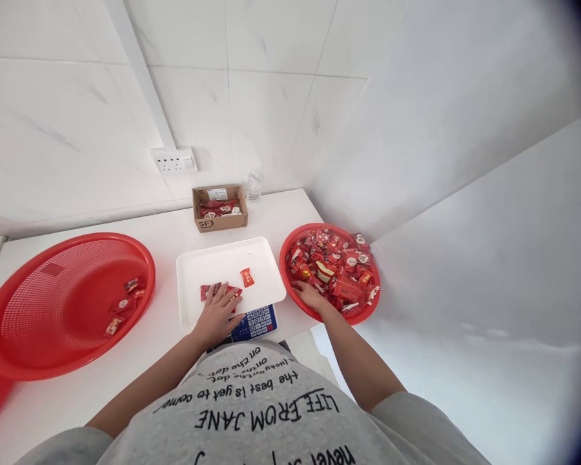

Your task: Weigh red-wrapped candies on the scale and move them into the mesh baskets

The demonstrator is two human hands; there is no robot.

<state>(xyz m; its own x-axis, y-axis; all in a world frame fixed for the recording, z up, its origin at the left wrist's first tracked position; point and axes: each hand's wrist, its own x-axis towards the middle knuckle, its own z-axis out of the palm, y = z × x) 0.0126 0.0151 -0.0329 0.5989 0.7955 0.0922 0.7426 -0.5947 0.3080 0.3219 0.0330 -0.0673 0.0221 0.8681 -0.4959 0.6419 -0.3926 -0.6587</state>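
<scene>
My left hand (pixel 217 316) lies with its fingers spread over red snack packets (pixel 206 292) on a white tray (pixel 266 258). Another small red packet (pixel 246 278) rests farther back on that tray. On the right, my right hand (pixel 308 296) reaches over the near left rim of a red basket (pixel 286 236) and touches the heap of red packets (pixel 343 271) inside. How its fingertips close there is too small to make out. A blue keypad (pixel 261 321) shows under the tray's near edge, partly covered by my left hand.
At left stands a large red basket (pixel 77 358) with several packets (pixel 123 305) inside. Behind the tray, a cardboard box (pixel 223 223) holds more red packets, beside a clear plastic container (pixel 254 186). A wall socket (pixel 174 160) is above the white table (pixel 167 226).
</scene>
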